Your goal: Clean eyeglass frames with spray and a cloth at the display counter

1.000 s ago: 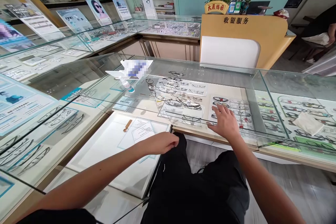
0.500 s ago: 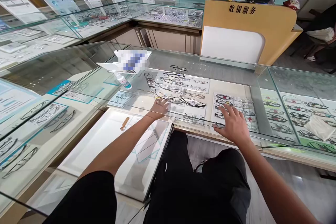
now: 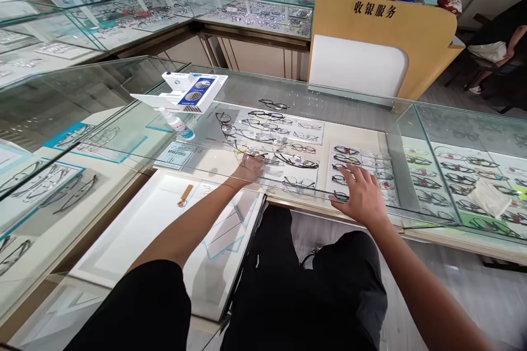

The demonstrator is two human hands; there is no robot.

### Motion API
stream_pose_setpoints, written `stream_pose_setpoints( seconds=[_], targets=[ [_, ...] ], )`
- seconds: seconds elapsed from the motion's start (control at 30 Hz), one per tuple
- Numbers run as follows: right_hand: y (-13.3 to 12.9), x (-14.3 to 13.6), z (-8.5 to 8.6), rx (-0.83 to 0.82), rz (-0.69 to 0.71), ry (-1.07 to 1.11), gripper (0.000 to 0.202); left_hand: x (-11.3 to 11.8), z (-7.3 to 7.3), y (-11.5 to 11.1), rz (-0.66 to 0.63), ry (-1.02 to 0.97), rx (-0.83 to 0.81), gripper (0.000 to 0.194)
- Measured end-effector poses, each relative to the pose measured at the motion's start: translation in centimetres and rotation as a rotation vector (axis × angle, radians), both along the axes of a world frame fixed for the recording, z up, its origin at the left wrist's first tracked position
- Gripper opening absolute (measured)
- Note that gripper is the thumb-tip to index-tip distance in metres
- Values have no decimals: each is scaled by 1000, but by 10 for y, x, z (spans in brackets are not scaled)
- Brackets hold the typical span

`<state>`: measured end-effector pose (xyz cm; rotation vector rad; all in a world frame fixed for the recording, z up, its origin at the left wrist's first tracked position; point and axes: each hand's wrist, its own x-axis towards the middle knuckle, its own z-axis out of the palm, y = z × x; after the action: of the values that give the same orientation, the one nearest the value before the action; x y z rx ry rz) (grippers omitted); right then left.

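Note:
My left hand (image 3: 250, 168) reaches to the near side of the glass display case (image 3: 230, 158), at the end of a row of eyeglasses (image 3: 297, 160). Its fingers are bent and blurred beside a thin pair, so a grip cannot be made out. My right hand (image 3: 364, 195), fingers spread and holding nothing, rests at the case's front edge, over a white tray of glasses (image 3: 383, 178). Several more dark-framed pairs (image 3: 267, 115) lie between and beyond the hands. A white spray bottle (image 3: 178, 124) stands on the glass at the left.
Behind the bottle is an open white and blue box (image 3: 201, 93). A white drawer (image 3: 148, 219) is pulled out below my left forearm. A white cloth (image 3: 489, 197) lies at the right. Past the case stands a wooden counter (image 3: 426, 38); a person's arm (image 3: 516, 38) shows far right.
The view has shifted slightly, so the case and box appear further left. My left fingers look more bent beside the glasses. My right hand keeps nearly the same place and spread.

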<state>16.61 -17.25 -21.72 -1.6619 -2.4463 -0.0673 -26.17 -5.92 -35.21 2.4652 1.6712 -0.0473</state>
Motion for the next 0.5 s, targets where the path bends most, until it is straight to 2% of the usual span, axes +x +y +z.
stream_pose_setpoints(
  seconds=[0.13, 0.3, 0.4, 0.5],
  targets=[
    [0, 0, 0, 5, -8, -16, 77, -4, 21, -34, 45, 89, 9, 48],
    [1, 1, -2, 9, 6, -11, 79, -18, 59, -98, 4, 163, -70, 38],
    [1, 2, -4, 13, 10, 4, 78, -25, 87, -139, -24, 202, -167, 34],
    [1, 2, -5, 11, 12, 7, 80, -23, 129, -177, -29, 159, -272, 34]
  ],
)
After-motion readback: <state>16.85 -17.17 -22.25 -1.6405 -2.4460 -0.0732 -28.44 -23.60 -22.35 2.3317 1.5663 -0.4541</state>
